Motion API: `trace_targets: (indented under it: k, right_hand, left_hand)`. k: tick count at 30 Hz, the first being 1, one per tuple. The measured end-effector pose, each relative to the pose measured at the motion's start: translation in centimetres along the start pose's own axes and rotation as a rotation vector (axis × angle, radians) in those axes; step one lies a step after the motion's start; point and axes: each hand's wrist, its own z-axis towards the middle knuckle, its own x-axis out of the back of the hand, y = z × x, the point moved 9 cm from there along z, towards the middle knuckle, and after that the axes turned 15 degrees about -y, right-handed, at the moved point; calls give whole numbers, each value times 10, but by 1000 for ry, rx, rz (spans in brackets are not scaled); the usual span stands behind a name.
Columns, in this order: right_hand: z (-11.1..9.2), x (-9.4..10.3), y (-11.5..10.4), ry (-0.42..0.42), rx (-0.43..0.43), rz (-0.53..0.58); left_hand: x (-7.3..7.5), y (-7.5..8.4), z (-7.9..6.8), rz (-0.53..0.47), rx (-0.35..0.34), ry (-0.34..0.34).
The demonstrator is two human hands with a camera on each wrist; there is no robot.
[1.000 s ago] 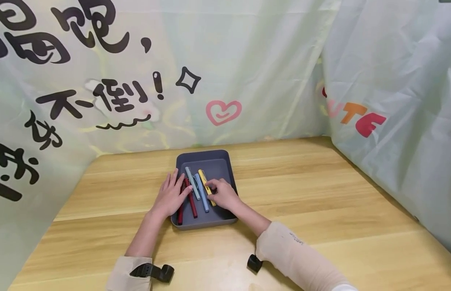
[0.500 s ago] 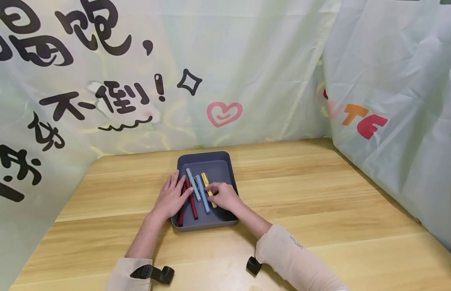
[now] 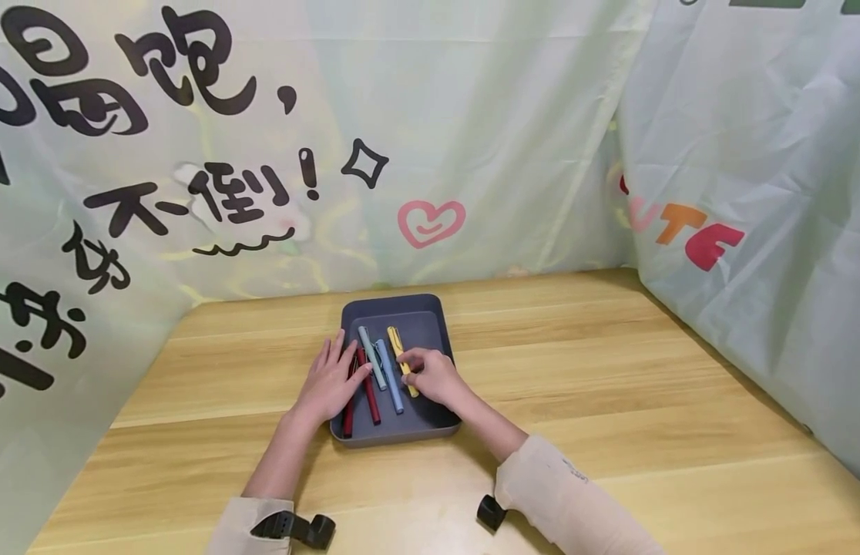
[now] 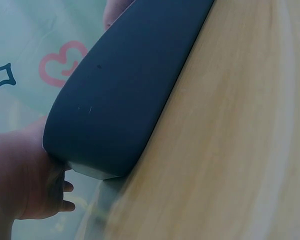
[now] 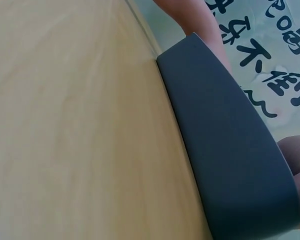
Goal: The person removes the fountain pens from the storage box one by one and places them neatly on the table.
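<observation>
In the head view a dark grey tray [image 3: 430, 433] holds several clip pens lying roughly lengthwise. My right hand [image 3: 435, 376] reaches over the right rim and pinches the yellow pen [image 3: 394, 337] between thumb and fingers. To its left lie a blue pen [image 3: 391, 380] and a pale teal pen [image 3: 370, 348]. My left hand [image 3: 327, 388] rests over the left rim, fingers spread, partly covering two dark red pens [image 3: 372, 403]. Its thumb reaches across them close to the teal pen; contact is unclear. Both wrist views show mainly the tray's outer wall [image 4: 110, 90], which hides the pens.
The tray stands on a wooden table [image 3: 596, 370]. Printed fabric curtains [image 3: 513, 154] enclose the back and sides. Each wrist wears a black camera [image 3: 491, 512] on a beige sleeve.
The yellow pen has shifted slightly right, away from the blue pen, with my right hand on it. The left hand stays in place. The head view has tilted up a little.
</observation>
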Motion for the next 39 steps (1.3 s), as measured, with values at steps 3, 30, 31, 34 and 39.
trace_targets:
  k: [3, 30, 31, 34, 39]
  right_hand:
    - [-3, 4, -3, 13, 29, 23]
    - [-36, 46, 3, 135, 40, 187]
    - [-38, 48, 4, 140, 34, 193]
    - [-41, 52, 7, 153, 23, 223]
    - [-46, 58, 17, 169, -9, 260]
  left_hand:
    - [0, 0, 0, -2, -4, 5]
    - [1, 2, -1, -6, -25, 7]
    - [0, 2, -2, -7, -27, 6]
    - [0, 2, -2, -3, -28, 3]
    - [-2, 1, -1, -5, -31, 6]
